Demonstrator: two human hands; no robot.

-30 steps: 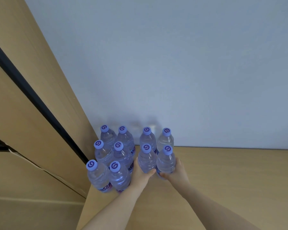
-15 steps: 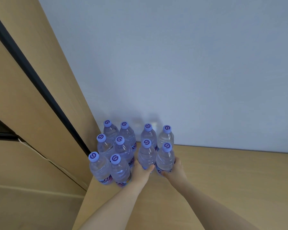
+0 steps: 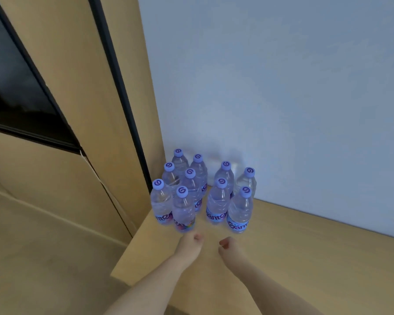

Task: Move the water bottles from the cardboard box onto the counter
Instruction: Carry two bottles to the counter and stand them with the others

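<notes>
Water bottles: ten clear plastic water bottles (image 3: 216,201) are standing upright on the bench (image 3: 305,258), in its back left corner, each wearing a pale violet cap.
Grouping: six are sitting close together in a left cluster of two columns, beside the wooden panel; four are forming a right cluster of two columns, nearer the wall, with a narrow gap running between the clusters.
Front row: the front left bottle (image 3: 183,210) and the front right bottle (image 3: 240,211) are standing nearest the hands.
Caps: each cap (image 3: 246,191) is showing a dark purple swirl mark on top.
Labels: blue and violet bands are wrapping the lower bodies; the white lettering is reading partly as "Gan" on the front right bottle, the rest blurring out.
Left hand: the left hand (image 3: 190,244) is hovering just in front of the left cluster, fingers loosely curled, holding nothing and touching no bottle.
Right hand: the right hand (image 3: 230,247) is hovering just in front of the right cluster, fingers loosely curled, holding nothing.
Surroundings: a pale blue wall (image 3: 282,87) is rising behind the bench, and a tall wooden panel (image 3: 82,87) with a black strip is standing at the left.
</notes>
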